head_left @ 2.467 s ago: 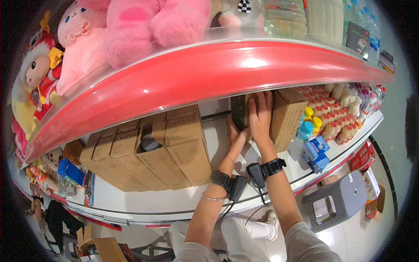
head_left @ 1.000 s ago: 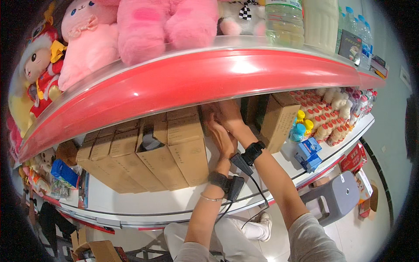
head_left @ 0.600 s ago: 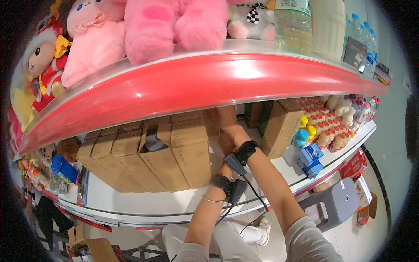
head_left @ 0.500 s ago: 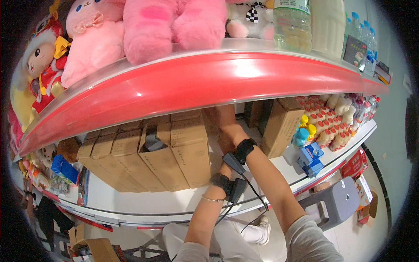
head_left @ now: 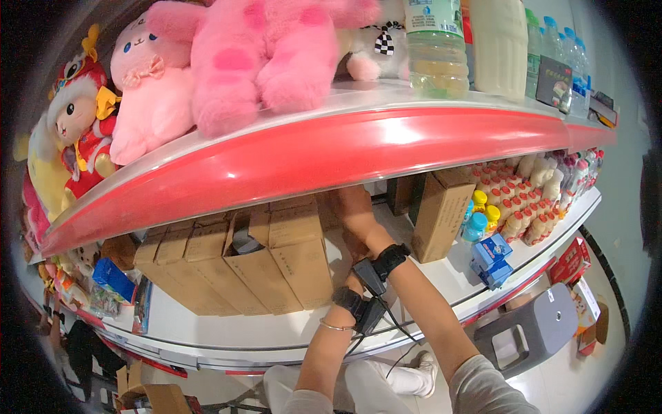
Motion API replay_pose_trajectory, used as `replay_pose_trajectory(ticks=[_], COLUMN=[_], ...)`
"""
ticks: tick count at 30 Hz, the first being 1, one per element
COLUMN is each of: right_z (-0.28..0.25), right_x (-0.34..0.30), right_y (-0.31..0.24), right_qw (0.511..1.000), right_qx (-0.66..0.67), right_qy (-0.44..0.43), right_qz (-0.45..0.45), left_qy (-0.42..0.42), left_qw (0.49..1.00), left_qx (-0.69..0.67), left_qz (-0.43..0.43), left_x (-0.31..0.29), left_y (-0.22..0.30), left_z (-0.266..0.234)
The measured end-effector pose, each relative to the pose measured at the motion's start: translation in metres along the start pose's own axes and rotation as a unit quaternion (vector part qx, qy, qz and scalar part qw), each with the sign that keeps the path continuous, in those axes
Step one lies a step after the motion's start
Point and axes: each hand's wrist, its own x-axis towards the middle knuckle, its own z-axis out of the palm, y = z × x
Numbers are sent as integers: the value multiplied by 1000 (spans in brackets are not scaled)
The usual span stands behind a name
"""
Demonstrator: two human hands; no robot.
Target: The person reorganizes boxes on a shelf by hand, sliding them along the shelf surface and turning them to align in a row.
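Both my hands reach into the gap beneath the red-edged shelf (head_left: 310, 160), between a row of cardboard boxes (head_left: 279, 276) and a single upright cardboard box (head_left: 441, 217). My right hand (head_left: 354, 212) is deeper in, its fingers hidden by the shelf edge and shadow. Lower down, my left hand (head_left: 354, 250) is largely covered by the right forearm and wrist, so its fingers do not show. Whether either hand holds anything cannot be seen. One box in the row has an open top with a dark grey round item (head_left: 246, 241) inside. Black straps with small cabled devices circle both wrists.
Plush toys (head_left: 231, 76) and large bottles (head_left: 438, 58) stand on the upper shelf. Right of the boxes on the white lower shelf (head_left: 183, 331) are small red-capped bottles (head_left: 517, 200) and blue packs (head_left: 492, 259). A grey stool (head_left: 534, 328) stands on the floor.
The view has shifted slightly, so the shelf and toys appear lower. Both hands stay in the gap between the boxes, with little visible movement.
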Motion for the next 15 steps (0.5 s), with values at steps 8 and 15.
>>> replay_pose_trajectory(ticks=[8, 15], right_z=[-7, -99], right_x=[-22, -65], right_y=[28, 19], right_qw=[966, 897], right_qx=[185, 327], right_qy=[162, 295], right_qz=[-75, -38], left_qy=[192, 283], left_qw=[919, 809], left_qx=[308, 452], left_qz=[157, 246], left_x=[60, 71], left_y=[36, 67], left_z=[26, 59])
